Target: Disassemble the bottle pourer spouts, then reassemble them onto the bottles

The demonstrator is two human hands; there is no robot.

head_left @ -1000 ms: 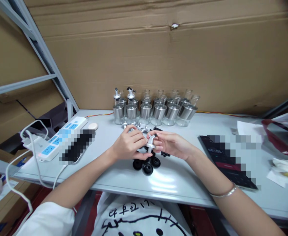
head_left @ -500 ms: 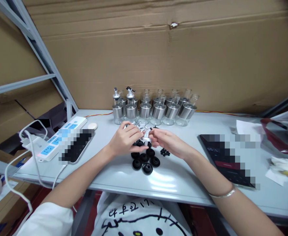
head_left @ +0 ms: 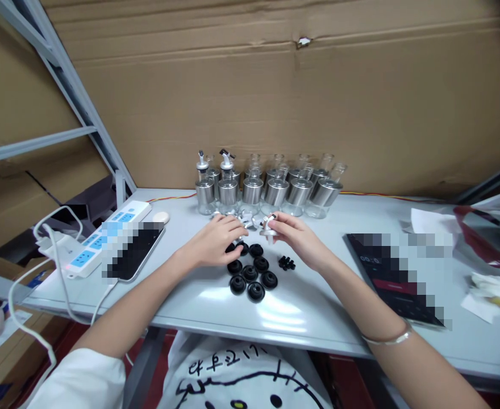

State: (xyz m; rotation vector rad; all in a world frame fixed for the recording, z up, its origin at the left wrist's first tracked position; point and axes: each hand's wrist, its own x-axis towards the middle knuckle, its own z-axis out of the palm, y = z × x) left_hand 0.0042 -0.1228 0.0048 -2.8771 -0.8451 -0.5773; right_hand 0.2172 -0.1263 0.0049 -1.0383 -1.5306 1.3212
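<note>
My right hand (head_left: 298, 238) pinches a white pourer spout (head_left: 269, 232) with a dark flap on top, held just above the table. To its left, my left hand (head_left: 216, 241) reaches over the parts, thumb apart from the curved fingers. No object shows in its grasp, though its fingertips partly cover some parts beneath. Several black ring-shaped stoppers (head_left: 250, 274) lie between the hands and nearer my body. More white spouts (head_left: 246, 219) lie behind, partly hidden by the left hand. Small black pieces (head_left: 286, 262) sit in a cluster below my right hand.
Glass bottles with steel sleeves (head_left: 276, 192) stand in rows at the back; two at the left carry spouts (head_left: 226, 162). A power strip (head_left: 109, 238) and phone (head_left: 137, 253) lie left. At right are a tablet-like device (head_left: 386, 278) and crumpled tissue (head_left: 492, 287). Cardboard (head_left: 250, 85) rises behind.
My hands have moved apart. The spout that was between them is now in my right hand alone, slightly farther right, and my left hand has shifted left, over the black stoppers.
</note>
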